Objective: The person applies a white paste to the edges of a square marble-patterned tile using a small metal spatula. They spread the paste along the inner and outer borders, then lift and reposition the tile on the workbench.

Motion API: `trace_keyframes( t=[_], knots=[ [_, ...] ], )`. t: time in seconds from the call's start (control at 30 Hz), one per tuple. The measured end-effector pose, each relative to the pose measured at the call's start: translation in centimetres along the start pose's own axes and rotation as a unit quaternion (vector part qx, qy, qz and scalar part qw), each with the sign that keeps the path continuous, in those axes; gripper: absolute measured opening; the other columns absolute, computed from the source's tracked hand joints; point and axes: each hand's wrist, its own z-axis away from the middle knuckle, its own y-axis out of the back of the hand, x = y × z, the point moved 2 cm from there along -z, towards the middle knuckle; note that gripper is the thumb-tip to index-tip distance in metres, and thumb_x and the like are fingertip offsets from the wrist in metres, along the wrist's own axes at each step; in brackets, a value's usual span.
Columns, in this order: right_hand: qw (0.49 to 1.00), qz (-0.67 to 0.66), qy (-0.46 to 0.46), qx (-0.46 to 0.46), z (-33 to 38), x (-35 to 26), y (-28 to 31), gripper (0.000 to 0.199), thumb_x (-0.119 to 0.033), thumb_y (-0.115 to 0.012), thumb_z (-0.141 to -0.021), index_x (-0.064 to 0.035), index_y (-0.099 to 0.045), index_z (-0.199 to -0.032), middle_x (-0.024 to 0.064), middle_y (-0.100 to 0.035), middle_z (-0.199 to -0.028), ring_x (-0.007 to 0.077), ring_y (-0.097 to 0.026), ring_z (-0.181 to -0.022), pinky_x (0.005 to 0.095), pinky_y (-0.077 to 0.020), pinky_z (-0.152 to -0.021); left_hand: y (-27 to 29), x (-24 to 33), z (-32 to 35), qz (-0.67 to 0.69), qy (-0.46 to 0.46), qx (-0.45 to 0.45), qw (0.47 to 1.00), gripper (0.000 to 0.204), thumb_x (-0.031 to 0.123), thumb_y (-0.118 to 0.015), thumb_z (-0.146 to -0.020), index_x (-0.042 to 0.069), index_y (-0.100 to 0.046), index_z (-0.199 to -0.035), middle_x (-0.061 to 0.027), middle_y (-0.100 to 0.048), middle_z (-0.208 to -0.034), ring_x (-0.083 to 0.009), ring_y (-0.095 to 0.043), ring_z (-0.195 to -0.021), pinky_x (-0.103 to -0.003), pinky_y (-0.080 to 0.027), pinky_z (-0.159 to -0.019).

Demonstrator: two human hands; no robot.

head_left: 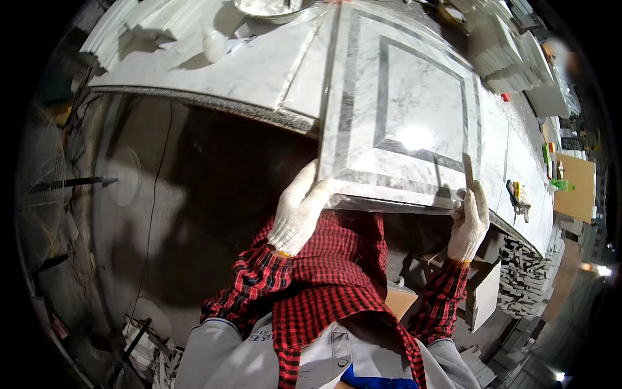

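I am standing at the near edge of a marble panel (424,97), which is lying on a white worktable (259,72) and jutting past its front edge. My gloved left hand (298,214) is touching the panel's near left corner, half open, thumb apart from the fingers; I cannot tell whether it is gripping underneath. By the panel's near right corner, my gloved right hand (470,223) is pinching a slim grey strip (468,170) between thumb and fingers. A white bottle (214,47) is standing left of the panel; stacked slabs (497,53) are sitting right of its far end.
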Motion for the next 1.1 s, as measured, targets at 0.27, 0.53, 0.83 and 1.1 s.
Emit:
trace_keyframes(
  t=[0.27, 0.53, 0.83, 1.1],
  knots=[
    [0.996, -0.08, -0.038, -0.01, -3.3, 1.3, 2.5, 0.048, -0.012, -0.058, -0.099, 0.0022, -0.045, -0.142, 0.0063, -0.062, -0.104, 0.0044, -0.053, -0.073, 0.0149, -0.0381, -0.055, 0.6, 0.2, -0.2, -0.187, -0.047, 0.033, 0.981, 0.03, 0.013, -0.055, -0.099, -0.006, -0.057, -0.122, -0.0108, -0.067, -0.105, -0.0126, -0.065, -0.089, -0.027, -0.055, -0.078],
    [0.982, -0.178, -0.056, 0.006, -3.7, 3.0, 3.8, 0.046, -0.012, -0.053, -0.102, 0.0001, -0.041, -0.145, 0.0059, -0.06, -0.109, 0.0018, -0.049, -0.072, 0.0125, -0.0352, -0.053, 0.8, 1.8, 0.4, -0.31, -0.027, 0.112, 0.944, 0.027, 0.024, -0.075, -0.088, -0.002, -0.068, -0.089, -0.0058, -0.063, -0.062, -0.0093, -0.061, -0.059, -0.025, -0.051, -0.055],
    [0.951, -0.298, -0.074, 0.048, -3.5, 3.4, 4.6, 0.048, -0.011, -0.054, -0.1, 0.0005, -0.04, -0.144, 0.0065, -0.061, -0.106, 0.0034, -0.05, -0.069, 0.0148, -0.0375, -0.051, -6.6, 4.8, -7.5, -0.728, -0.367, -0.062, 0.576, 0.071, 0.045, -0.067, -0.084, 0.006, -0.048, -0.14, -0.0156, -0.042, -0.149, -0.0339, -0.035, -0.14, -0.052, -0.02, -0.116],
    [0.935, -0.309, -0.058, 0.163, -1.7, 4.1, 8.5, 0.045, -0.012, -0.058, -0.098, 0.001, -0.046, -0.139, 0.0063, -0.065, -0.103, 0.0039, -0.055, -0.069, 0.015, -0.044, -0.055, -18.3, -4.6, -3.7, -0.608, -0.4, -0.317, 0.609, 0.067, 0.048, -0.058, -0.089, 0.008, -0.048, -0.142, -0.0117, -0.04, -0.153, -0.0287, -0.031, -0.144, -0.046, -0.015, -0.121]
  ],
)
